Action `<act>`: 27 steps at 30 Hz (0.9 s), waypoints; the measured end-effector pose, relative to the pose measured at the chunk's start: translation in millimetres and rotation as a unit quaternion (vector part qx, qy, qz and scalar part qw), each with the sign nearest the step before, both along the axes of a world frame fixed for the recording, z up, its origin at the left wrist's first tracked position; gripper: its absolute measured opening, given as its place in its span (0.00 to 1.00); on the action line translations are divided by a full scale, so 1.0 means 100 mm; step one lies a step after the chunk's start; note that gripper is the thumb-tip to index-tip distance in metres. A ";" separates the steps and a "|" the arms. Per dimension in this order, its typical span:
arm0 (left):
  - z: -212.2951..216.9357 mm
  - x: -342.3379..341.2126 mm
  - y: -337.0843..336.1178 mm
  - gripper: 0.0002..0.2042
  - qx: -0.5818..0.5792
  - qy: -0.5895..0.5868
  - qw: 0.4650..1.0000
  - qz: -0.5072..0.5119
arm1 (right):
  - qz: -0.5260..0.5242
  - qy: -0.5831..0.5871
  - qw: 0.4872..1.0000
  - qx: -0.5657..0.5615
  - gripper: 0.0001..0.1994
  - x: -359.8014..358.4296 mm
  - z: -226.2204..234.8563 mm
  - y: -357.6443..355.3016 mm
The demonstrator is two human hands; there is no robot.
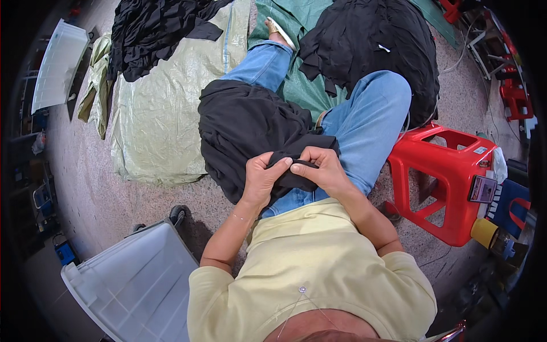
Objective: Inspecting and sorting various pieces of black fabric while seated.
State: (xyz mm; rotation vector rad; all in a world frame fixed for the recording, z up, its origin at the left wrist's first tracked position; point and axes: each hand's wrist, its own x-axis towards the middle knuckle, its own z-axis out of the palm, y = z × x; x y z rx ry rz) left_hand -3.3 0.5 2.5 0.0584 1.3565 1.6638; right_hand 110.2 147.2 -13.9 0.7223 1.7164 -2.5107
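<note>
A black garment [245, 128] lies bunched over my lap and left knee, on blue jeans [370, 119]. My left hand [262, 179] and my right hand [322, 168] are close together at the garment's near edge. Both pinch a folded strip of the black cloth between thumb and fingers, fingertips almost touching. A thin bracelet sits on my left wrist. What lies under the pinched fold is hidden.
A pile of black cloth [370, 40] rests on a green tarp [285, 20] past my knees, another pile [154, 31] on a pale woven sack [165, 108] at left. A red plastic stool [450, 176] with a phone stands at right. A white plastic bin [137, 285] is at lower left.
</note>
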 end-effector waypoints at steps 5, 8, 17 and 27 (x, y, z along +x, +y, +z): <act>0.07 -0.07 0.05 0.06 0.023 -0.032 0.999 0.018 | -0.061 0.054 0.996 0.039 0.18 -0.06 0.12 0.03; 0.02 -0.16 -0.03 0.08 -0.015 0.377 0.921 -0.096 | 0.074 0.067 0.899 0.426 0.17 -0.03 0.33 0.12; 0.89 -0.39 -0.11 0.52 -0.019 0.621 0.670 -0.406 | -0.163 0.162 0.676 0.701 0.10 2.96 1.20 1.80; 1.14 -1.77 -0.26 0.27 -0.243 0.629 0.579 -0.459 | -0.157 0.212 0.624 0.736 0.21 0.22 1.75 1.97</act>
